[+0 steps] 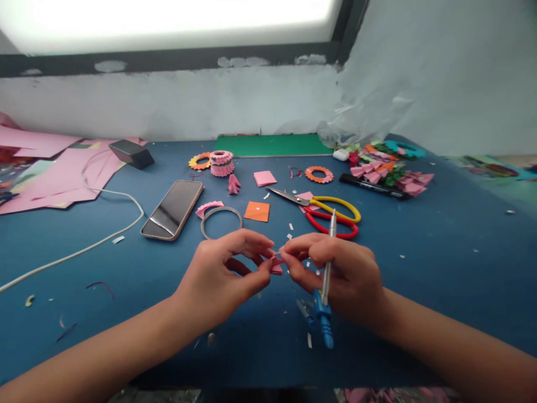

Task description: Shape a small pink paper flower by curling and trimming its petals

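Nothing legible; blurred print on marker (375, 186)

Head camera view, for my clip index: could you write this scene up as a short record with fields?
Surface: blue table with paper scraps
Left hand: pinching a small piece of pink paper
Right hand: close beside that paper, with a silver-and-blue tool held slanting across it
Beyond the hands: orange paper square; scissors with red and yellow handles
Toward the left: phone, lying flat
Toward the right: black marker
Unclear: what else the right hand pinches
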Action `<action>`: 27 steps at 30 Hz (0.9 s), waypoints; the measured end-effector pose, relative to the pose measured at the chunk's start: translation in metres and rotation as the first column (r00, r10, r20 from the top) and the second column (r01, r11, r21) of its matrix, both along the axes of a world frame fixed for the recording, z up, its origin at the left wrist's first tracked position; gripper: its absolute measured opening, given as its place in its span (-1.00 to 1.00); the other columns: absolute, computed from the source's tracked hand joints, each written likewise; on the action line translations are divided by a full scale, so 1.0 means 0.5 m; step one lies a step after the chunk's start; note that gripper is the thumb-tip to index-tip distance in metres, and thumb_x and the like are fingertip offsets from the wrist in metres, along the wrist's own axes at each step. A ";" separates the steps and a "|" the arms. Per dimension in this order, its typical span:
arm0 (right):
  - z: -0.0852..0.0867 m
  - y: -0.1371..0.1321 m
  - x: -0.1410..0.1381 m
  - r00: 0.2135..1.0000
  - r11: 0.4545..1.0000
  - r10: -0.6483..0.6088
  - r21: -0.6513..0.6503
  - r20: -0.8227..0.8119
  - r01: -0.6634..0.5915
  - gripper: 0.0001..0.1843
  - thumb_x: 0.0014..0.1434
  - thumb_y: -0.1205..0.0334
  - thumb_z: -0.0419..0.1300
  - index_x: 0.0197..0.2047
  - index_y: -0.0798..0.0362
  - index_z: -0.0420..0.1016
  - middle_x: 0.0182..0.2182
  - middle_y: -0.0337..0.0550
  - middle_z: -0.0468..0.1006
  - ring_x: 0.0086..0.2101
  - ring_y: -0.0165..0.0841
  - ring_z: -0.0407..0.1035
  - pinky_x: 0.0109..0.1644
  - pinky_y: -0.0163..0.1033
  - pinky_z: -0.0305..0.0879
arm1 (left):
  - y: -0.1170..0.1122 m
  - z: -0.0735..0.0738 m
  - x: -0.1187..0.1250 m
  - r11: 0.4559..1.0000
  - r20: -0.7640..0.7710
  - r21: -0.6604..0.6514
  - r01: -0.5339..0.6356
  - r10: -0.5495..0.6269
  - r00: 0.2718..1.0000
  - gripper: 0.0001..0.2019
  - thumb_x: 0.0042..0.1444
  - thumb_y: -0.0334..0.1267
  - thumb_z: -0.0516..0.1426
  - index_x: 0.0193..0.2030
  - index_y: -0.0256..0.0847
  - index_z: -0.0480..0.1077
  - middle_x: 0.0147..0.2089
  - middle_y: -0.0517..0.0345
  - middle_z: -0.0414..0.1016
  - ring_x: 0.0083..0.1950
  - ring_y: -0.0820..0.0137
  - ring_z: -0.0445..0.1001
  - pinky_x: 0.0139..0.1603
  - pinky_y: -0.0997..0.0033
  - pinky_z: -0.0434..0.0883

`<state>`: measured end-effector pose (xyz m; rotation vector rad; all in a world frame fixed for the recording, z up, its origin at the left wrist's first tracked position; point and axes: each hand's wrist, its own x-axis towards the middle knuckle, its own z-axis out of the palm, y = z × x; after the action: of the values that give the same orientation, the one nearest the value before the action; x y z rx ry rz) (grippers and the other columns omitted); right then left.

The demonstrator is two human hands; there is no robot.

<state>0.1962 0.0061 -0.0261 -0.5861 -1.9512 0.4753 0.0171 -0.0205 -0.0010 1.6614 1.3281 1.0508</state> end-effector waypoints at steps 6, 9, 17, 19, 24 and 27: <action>0.010 0.003 0.007 0.980 0.955 0.164 -0.230 -0.112 -0.186 -0.66 0.08 0.41 0.23 -0.41 -0.04 0.07 -0.30 -0.24 0.51 -0.36 -0.41 0.46 -0.31 -0.26 0.50 | 0.003 0.003 -0.005 0.984 0.108 -0.172 0.035 -0.016 0.994 -0.82 -0.02 -0.23 0.26 -0.25 -0.20 0.46 -0.34 0.15 0.57 -0.39 0.41 0.53 -0.47 0.53 0.46; 0.013 0.006 0.010 0.963 0.916 0.229 -0.301 -0.144 -0.263 -0.67 0.08 0.43 0.22 -0.40 -0.03 0.08 -0.28 -0.26 0.51 -0.31 -0.42 0.46 -0.25 -0.25 0.49 | 0.005 0.003 -0.009 0.971 0.166 -0.229 0.065 -0.027 0.986 -0.82 0.00 -0.23 0.25 -0.24 -0.19 0.45 -0.34 0.17 0.56 -0.37 0.42 0.53 -0.46 0.54 0.46; 0.005 0.009 0.004 0.973 0.928 0.190 -0.301 -0.129 -0.221 -0.65 0.08 0.40 0.25 -0.44 -0.02 0.08 -0.35 -0.31 0.52 -0.37 -0.43 0.46 -0.31 -0.29 0.44 | 0.000 0.009 -0.004 0.985 0.059 -0.167 0.051 -0.041 0.997 -0.86 -0.01 -0.24 0.26 -0.29 -0.18 0.48 -0.40 0.20 0.55 -0.46 0.48 0.50 -0.54 0.62 0.40; 0.005 0.008 0.005 0.979 0.951 0.194 -0.232 -0.071 -0.205 -0.66 0.08 0.43 0.24 -0.43 -0.02 0.09 -0.34 -0.31 0.52 -0.37 -0.46 0.45 -0.32 -0.33 0.42 | 0.000 0.010 -0.004 0.986 0.056 -0.157 0.064 -0.056 0.997 -0.87 -0.02 -0.25 0.26 -0.30 -0.18 0.48 -0.41 0.22 0.55 -0.49 0.51 0.48 -0.55 0.63 0.40; 0.007 0.006 0.009 0.986 0.975 0.165 -0.154 0.011 -0.161 -0.67 0.09 0.46 0.22 -0.42 -0.02 0.09 -0.33 -0.29 0.51 -0.38 -0.48 0.43 -0.36 -0.39 0.38 | 0.003 0.007 -0.007 0.986 0.053 -0.142 0.091 -0.084 0.995 -0.90 0.00 -0.27 0.23 -0.30 -0.17 0.52 -0.42 0.22 0.55 -0.53 0.54 0.44 -0.55 0.62 0.40; 0.007 0.005 0.010 0.988 0.974 0.155 -0.168 0.005 -0.152 -0.68 0.10 0.45 0.21 -0.41 -0.02 0.09 -0.34 -0.28 0.49 -0.40 -0.48 0.42 -0.37 -0.39 0.38 | 0.003 0.006 -0.006 0.986 0.047 -0.141 0.084 -0.078 0.996 -0.90 0.01 -0.31 0.21 -0.30 -0.16 0.54 -0.43 0.23 0.55 -0.54 0.55 0.43 -0.53 0.61 0.40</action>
<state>0.2011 0.0087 -0.0224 -0.5487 -1.9949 0.7390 0.0139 -0.0188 0.0023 1.5651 1.2678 0.9158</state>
